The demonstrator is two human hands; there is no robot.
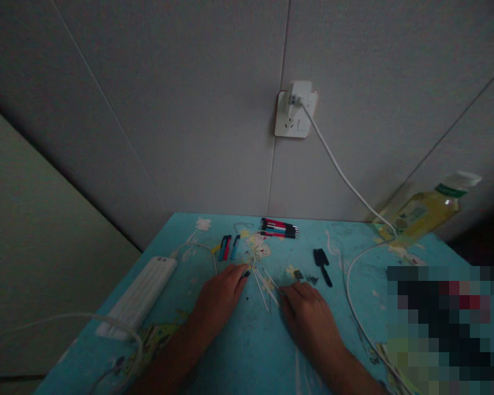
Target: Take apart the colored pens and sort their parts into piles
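Note:
My left hand (pixel 222 289) rests on the table with its fingers closed on a small dark piece (pixel 246 274) at the fingertips. Across from it, my right hand (pixel 307 308) is pinched at the end of a thin white pen refill (pixel 270 278) that slants towards the left hand. Several more white refills (pixel 261 291) lie fanned out between the hands. Beyond my left hand are short blue and red pen barrels (pixel 227 248). Black pen parts (pixel 321 263) lie past my right hand, near small dark bits (pixel 298 274) and what look like springs (pixel 312 280).
Several assembled pens (pixel 278 228) lie in a row near the wall. A white power strip (pixel 142 296) sits at the left, its cable crossing the edge. At the right, a white cord (pixel 348 280) runs down from the wall socket (pixel 295 118) past a tilted-looking bottle (pixel 426 211).

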